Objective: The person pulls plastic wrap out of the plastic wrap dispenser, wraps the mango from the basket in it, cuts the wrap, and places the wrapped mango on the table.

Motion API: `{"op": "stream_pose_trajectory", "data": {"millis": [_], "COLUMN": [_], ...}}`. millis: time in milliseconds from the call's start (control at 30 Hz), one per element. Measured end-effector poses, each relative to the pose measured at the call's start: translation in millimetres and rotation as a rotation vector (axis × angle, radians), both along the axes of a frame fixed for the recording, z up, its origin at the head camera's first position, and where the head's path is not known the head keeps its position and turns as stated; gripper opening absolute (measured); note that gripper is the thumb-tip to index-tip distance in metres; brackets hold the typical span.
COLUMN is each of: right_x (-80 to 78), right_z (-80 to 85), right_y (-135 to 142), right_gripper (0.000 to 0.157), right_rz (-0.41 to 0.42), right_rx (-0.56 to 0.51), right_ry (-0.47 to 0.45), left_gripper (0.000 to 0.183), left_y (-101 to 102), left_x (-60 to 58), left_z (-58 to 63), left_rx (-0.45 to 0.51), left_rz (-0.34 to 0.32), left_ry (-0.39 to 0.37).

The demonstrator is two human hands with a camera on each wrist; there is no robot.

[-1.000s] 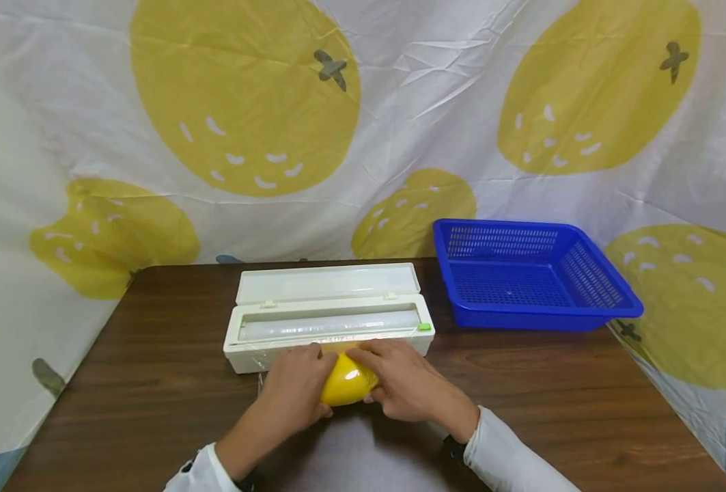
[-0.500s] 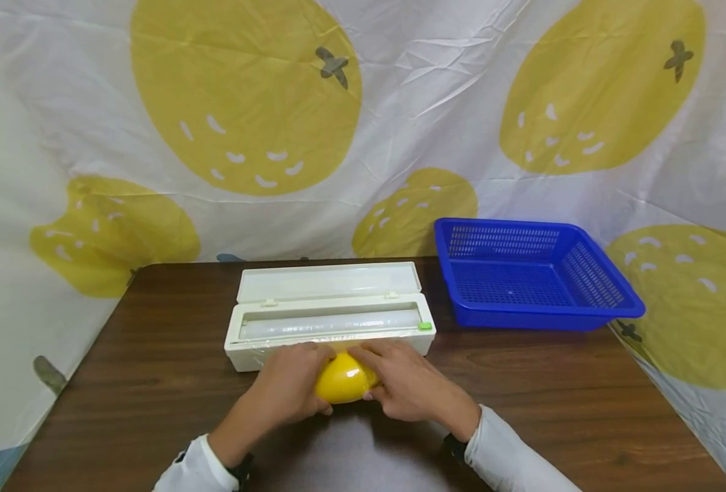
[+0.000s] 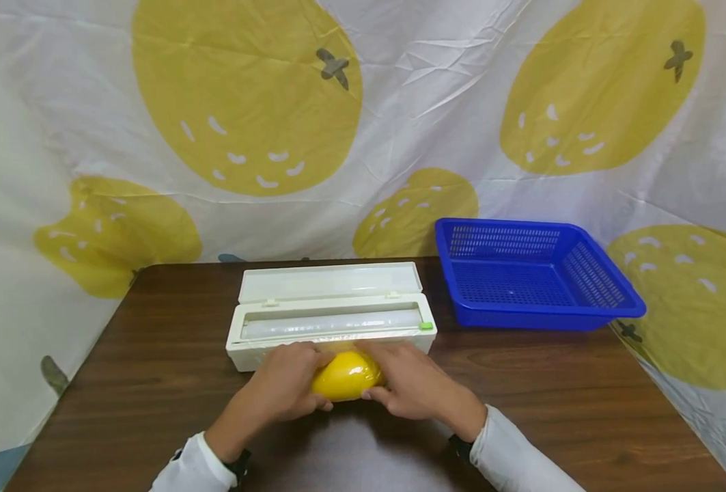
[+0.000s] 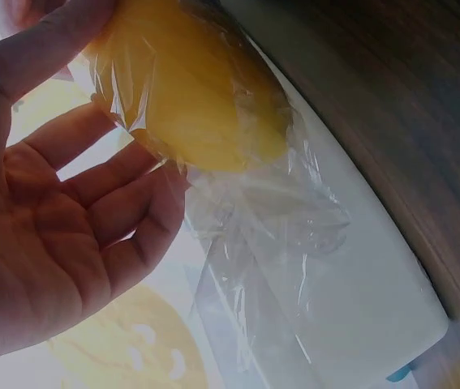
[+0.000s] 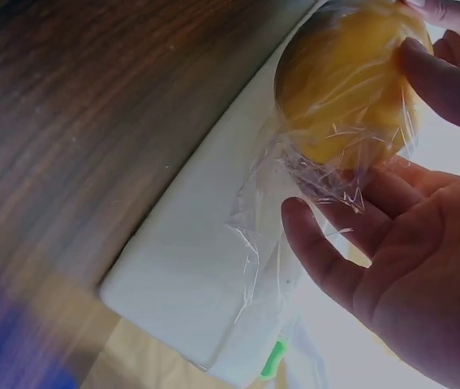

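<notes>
A smooth, oval yellow fruit (image 3: 346,376) is held just in front of the white wrap dispenser (image 3: 240,355). Clear plastic wrap (image 4: 270,235) covers it and trails in loose folds along the dispenser's front in both wrist views. My left hand (image 3: 289,383) holds the fruit's left end between thumb and fingers. On the other end my right hand (image 3: 408,383) does the same, its thumb on the near side and its fingers beyond. The exact kind of fruit is unclear under the film. Inside the dispenser, whose lid stands open, lies the wrap roll (image 3: 332,324).
At the back right of the brown wooden table (image 3: 559,403) stands a blue perforated basket (image 3: 541,318). A green slider (image 3: 425,326) sits at the dispenser's right end. Behind the table hangs a fruit-patterned cloth (image 3: 412,130).
Both hands stay on the fruit, which has shifted slightly to the left and turned a little. The left hand has moved a bit to the left; the dispenser stays in place.
</notes>
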State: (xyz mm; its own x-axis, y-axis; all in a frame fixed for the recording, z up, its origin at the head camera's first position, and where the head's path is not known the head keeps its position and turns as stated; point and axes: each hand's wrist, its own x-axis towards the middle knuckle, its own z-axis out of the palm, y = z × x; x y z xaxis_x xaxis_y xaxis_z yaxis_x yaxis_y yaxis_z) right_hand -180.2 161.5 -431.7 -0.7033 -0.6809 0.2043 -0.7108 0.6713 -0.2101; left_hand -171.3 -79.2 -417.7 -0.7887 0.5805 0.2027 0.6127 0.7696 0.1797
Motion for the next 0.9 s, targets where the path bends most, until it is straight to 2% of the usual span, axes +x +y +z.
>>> {"op": "stream_pose_trajectory", "data": {"millis": [100, 300, 367, 667, 900], "right_x": [2.3, 9.5, 11.6, 12.1, 7.7], "right_z": [1.9, 6.6, 8.2, 5.4, 0.2], "right_y": [1, -2, -3, -6, -8], "right_gripper": [0.071, 0.065, 0.065, 0.068, 0.061], "right_rz": [-0.019, -0.036, -0.043, -0.006, -0.018], "right_rx": [0.006, 0.051, 0.05, 0.043, -0.033], "right_ry": [0.01, 0.188, 0.217, 0.249, 0.263], "left_gripper": [0.055, 0.059, 0.058, 0.053, 0.051], "left_y": [-1, -3, -4, -9, -10], "left_x": [-0.4, -1.5, -2.3, -5.0, -5.2], "left_z": [-0.2, 0.5, 0.6, 2.0, 2.2], "left_rx": [0.009, 0.031, 0.042, 0.05, 0.083], "left_rz": [-0.011, -0.035, -0.045, -0.051, -0.067], "left_ry": [-0.02, -0.054, -0.066, -0.156, -0.196]}}
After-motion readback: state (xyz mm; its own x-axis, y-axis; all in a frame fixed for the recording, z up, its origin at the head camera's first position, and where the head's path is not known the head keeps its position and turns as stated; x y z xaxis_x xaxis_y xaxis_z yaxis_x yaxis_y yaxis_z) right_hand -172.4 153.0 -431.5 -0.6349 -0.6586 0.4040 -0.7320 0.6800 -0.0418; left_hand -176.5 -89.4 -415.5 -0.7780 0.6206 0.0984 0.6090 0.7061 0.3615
